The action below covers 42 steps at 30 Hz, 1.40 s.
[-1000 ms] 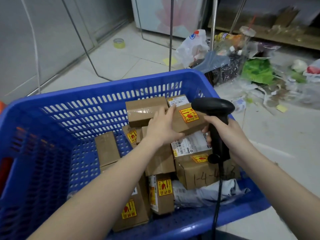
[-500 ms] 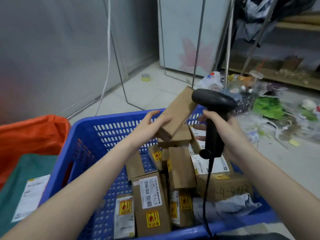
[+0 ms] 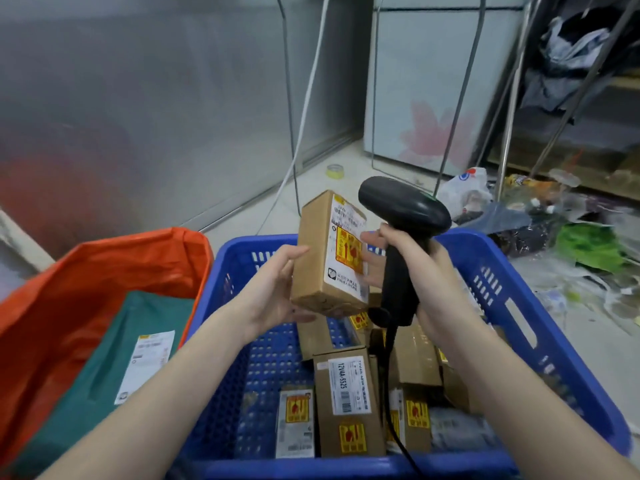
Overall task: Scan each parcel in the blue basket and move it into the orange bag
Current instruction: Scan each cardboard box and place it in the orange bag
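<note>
Your left hand (image 3: 273,292) is gripping a rectangular cardboard parcel (image 3: 329,251) above the perforated blue plastic basket (image 3: 502,289), fingers curled around its edges. Your right hand (image 3: 426,271) is wrapping its fingers around the smooth black scanner (image 3: 403,209), near the crinkled orange bag (image 3: 86,271).

the basket (image 3: 512,306) was bright blue with a slotted lattice. left of it, the bag (image 3: 86,271) was orange, with a dark green parcel (image 3: 104,358) bearing a white label inside. the raised box (image 3: 325,258) was brown cardboard with a white label and a yellow-and-red sticker. the scanner (image 3: 403,209) was black.
</note>
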Motion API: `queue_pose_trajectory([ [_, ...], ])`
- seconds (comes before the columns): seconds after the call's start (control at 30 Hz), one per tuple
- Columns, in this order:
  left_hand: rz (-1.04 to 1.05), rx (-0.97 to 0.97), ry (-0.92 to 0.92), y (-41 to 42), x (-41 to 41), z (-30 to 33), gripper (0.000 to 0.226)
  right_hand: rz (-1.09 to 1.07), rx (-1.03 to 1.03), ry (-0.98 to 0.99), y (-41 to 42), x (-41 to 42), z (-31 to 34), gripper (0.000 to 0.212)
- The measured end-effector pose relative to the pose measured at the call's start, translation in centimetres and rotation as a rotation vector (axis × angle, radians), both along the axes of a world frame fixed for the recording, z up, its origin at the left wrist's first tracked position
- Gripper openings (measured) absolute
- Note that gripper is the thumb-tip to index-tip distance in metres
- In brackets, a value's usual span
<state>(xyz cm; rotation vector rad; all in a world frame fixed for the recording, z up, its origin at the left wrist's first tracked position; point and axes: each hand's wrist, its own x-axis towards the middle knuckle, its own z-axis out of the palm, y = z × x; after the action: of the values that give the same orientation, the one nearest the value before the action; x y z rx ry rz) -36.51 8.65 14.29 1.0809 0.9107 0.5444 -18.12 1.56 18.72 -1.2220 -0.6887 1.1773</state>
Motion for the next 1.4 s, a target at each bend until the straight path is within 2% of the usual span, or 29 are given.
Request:
queue_pose_trajectory([
  [0.07,0.055,-0.035,-0.015,0.1,0.0,-0.2,0.075,0.043,-0.009,-0.036,0.2,-0.5,-0.7,0.037],
  [0.2,0.085,0.012,0.091,0.6,0.5,-0.9,0.08,0.099,-0.026,-0.066,0.7,-1.1,-1.8,0.055],
  [0.4,0.192,0.013,0.03,1.1,0.8,-1.8,0.075,0.086,-0.03,-0.07,1.3,-0.8,-1.8,0.039],
  [0.5,0.272,0.072,0.066,1.6,0.3,-2.0,0.077,0.093,-0.049,-0.091,1.3,-0.4,-1.7,0.035],
  [0.6,0.349,0.098,0.116,1.7,-0.4,-2.2,0.083,0.156,-0.08,-0.198,1.1,-0.4,-2.1,0.028],
  [0.83,0.334,0.121,0.123,1.8,-0.2,-1.5,0.095,0.162,-0.093,-0.297,1.3,-0.6,-2.1,0.032],
  [0.97,0.337,0.121,0.14,1.6,0.0,-1.3,0.089,0.167,-0.087,-0.298,1.3,-0.5,-2.1,0.027],
  [1.4,0.346,0.12,0.15,1.4,0.4,-1.0,0.087,0.184,-0.11,-0.316,1.1,-0.5,-1.8,0.033],
])
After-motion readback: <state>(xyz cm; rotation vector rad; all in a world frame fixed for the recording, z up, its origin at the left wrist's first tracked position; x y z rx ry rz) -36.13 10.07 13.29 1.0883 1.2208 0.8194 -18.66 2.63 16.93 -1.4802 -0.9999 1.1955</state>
